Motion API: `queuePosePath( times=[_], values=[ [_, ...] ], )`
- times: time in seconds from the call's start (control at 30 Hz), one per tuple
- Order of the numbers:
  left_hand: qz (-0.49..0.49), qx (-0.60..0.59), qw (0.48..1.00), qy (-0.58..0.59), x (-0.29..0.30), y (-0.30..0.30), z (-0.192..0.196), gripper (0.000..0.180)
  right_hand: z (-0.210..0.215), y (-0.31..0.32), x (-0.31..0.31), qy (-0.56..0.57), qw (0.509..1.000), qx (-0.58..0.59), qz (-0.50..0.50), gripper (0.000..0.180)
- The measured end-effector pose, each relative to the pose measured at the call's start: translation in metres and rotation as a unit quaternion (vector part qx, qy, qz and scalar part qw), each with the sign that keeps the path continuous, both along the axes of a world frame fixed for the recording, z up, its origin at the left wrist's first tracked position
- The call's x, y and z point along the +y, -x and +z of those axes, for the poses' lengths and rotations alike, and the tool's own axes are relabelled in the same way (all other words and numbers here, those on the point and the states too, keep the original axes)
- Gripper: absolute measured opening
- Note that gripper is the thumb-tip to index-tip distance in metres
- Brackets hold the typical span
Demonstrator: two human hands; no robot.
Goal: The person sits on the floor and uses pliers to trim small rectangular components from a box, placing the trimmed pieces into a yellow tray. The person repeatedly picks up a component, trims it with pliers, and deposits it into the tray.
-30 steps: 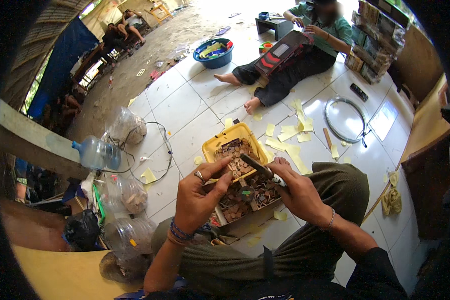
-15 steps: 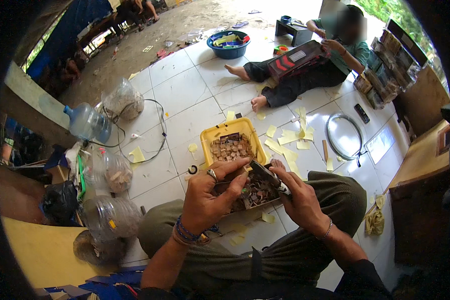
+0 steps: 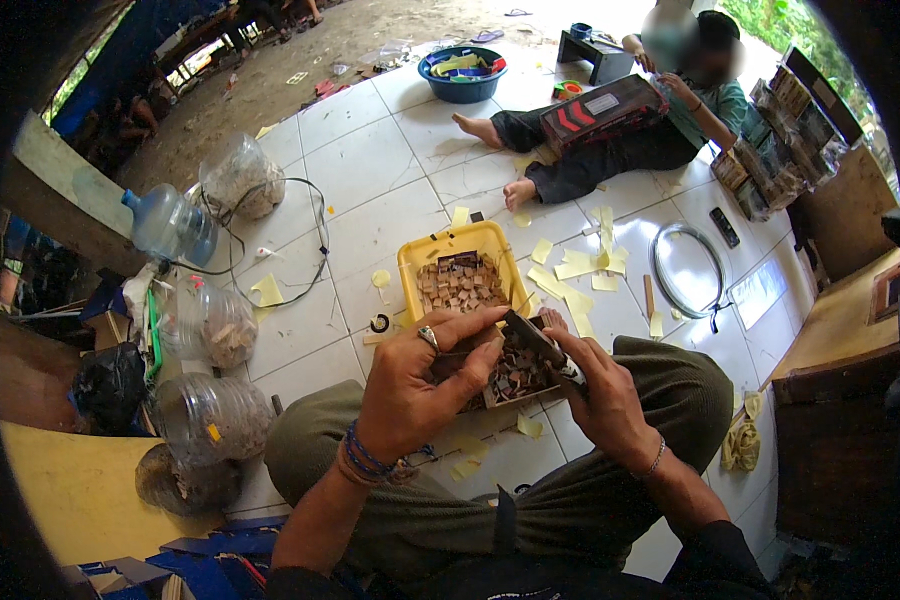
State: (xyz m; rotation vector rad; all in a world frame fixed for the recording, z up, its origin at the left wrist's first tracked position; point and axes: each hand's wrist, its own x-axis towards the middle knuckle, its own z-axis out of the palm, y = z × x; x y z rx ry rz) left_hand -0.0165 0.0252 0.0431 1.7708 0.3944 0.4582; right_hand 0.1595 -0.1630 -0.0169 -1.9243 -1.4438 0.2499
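Right hand (image 3: 602,392): clamped on dark tool (image 3: 536,340)
Left hand (image 3: 420,385): pinch unclear
Yellow tray (image 3: 408,277): already many pieces (image 3: 462,287)
Box (image 3: 522,396): others remain

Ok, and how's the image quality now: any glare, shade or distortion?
Head view: glare whitens the floor tiles inside the wire coil; head view: daylight washes out the ground at top, while the far left is dim; head view: fisheye curves straight edges and blackens the corners.
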Motion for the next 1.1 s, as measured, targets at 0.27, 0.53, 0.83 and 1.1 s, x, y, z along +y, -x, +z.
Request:
queuePosePath(
  times=[0.27,0.53,0.83,1.1],
  values=[
    [0.02,-0.059,0.998,-0.014,0.002,-0.003,-0.009,0.035,-0.002,-0.001,-0.001,0.009,1.0,0.005,0.004,0.063],
    [0.023,-0.039,0.999,-0.022,-0.001,-0.001,-0.005,0.041,-0.004,0.0,-0.001,0.008,1.0,0.012,-0.001,0.064],
    [0.033,0.007,0.986,0.166,-0.005,-0.002,-0.007,0.039,-0.001,0.005,-0.002,-0.003,1.0,0.009,0.0,0.058],
    [-0.063,-0.01,0.988,0.14,0.008,0.01,-0.007,0.035,0.029,-0.02,-0.015,0.188,0.921,0.29,0.178,0.033]
  ],
)
